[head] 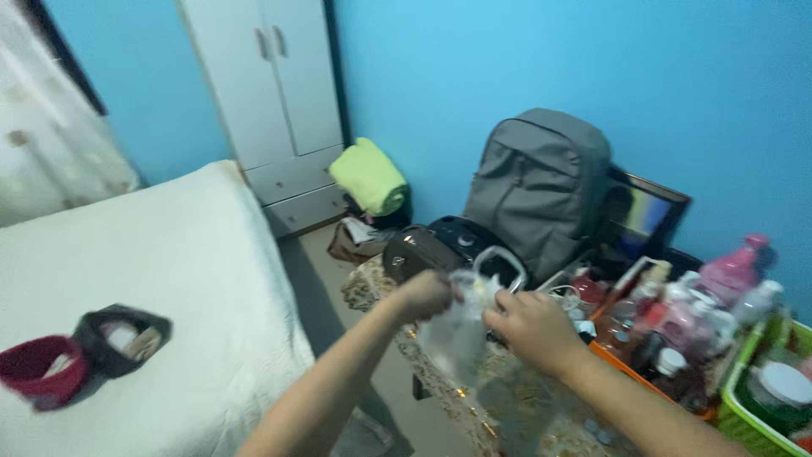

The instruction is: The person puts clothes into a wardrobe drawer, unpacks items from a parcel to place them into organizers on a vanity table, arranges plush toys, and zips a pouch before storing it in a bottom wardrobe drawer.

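Both hands hold clear plastic bag (461,326) mid-air above patterned table (440,385): left hand (423,294) fist-clenched on one edge, right hand (529,326) fingers pinching other, stretching mouth apart. Grey backpack (537,182) behind.

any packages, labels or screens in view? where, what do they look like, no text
Clear plastic bag: held between left hand and right hand, crumpled, see-through.
Screen: leaning on the blue wall behind the grey backpack, dark frame, glowing coloured picture.
Pink bottle: far right, in the orange basket.
White-lidded jar: in the green basket.
Labels too blurred to tell.
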